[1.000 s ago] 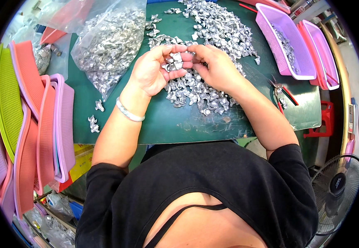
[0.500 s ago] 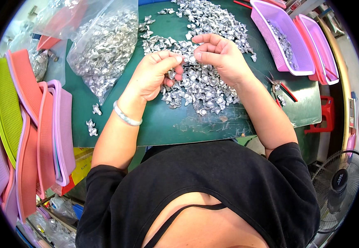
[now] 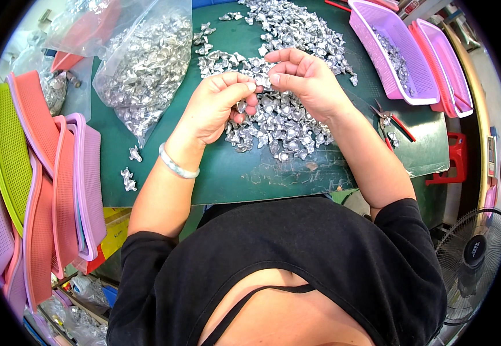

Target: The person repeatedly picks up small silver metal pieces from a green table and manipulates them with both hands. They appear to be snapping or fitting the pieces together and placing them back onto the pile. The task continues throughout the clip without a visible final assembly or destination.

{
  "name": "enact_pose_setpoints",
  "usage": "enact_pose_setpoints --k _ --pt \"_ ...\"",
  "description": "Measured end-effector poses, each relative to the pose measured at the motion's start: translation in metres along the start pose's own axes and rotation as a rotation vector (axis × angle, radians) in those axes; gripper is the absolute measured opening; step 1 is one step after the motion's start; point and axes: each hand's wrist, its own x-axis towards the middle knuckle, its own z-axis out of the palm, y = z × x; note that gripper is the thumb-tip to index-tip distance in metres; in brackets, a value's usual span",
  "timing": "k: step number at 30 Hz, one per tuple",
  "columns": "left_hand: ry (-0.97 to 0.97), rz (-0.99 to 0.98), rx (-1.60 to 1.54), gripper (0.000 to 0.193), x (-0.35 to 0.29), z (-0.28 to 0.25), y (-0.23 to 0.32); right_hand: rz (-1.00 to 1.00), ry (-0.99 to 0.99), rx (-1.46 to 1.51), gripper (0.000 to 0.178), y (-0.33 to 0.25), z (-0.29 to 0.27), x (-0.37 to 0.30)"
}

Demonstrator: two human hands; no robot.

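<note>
Small silver metal castings lie in a large heap (image 3: 288, 124) on the green table, under and beyond both hands. My left hand (image 3: 224, 101), with a pale bangle at its wrist, is closed over the heap's left side. A silver metal casting (image 3: 241, 106) shows among its curled fingers, and its thumb and forefinger are pressed together. My right hand (image 3: 305, 81) is close beside it, with thumb and fingers bent toward the left fingertips. Whatever sits between the right fingertips blends into the silver pieces behind, so I cannot make it out.
A clear bag (image 3: 144, 75) full of castings stands at left, with two loose castings (image 3: 128, 179) nearby. A purple basket (image 3: 397, 52) holding castings and red-handled pliers (image 3: 394, 124) are at right. Stacked plastic baskets (image 3: 11, 155) line the left; a fan (image 3: 472, 259) stands lower right.
Both hands stay almost in place over the heap. The left fingertips have shifted very slightly toward the right hand; the castings and baskets look the same.
</note>
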Motion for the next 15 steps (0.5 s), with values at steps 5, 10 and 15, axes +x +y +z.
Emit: enact_pose_setpoints --k 5,10,15 --pt "0.042 0.015 0.012 0.012 0.0005 0.0019 -0.0023 0.017 -0.034 -0.021 0.036 -0.0006 0.0015 -0.0012" --pt "0.081 -0.034 -0.017 0.014 0.0013 0.0012 -0.0014 -0.010 0.002 -0.116 0.028 -0.0029 0.0051 -0.0021" --pt "0.083 -0.044 -0.054 0.013 0.0022 -0.0024 -0.0023 -0.297 0.063 -0.596 0.024 0.0027 -0.0003 -0.0009"
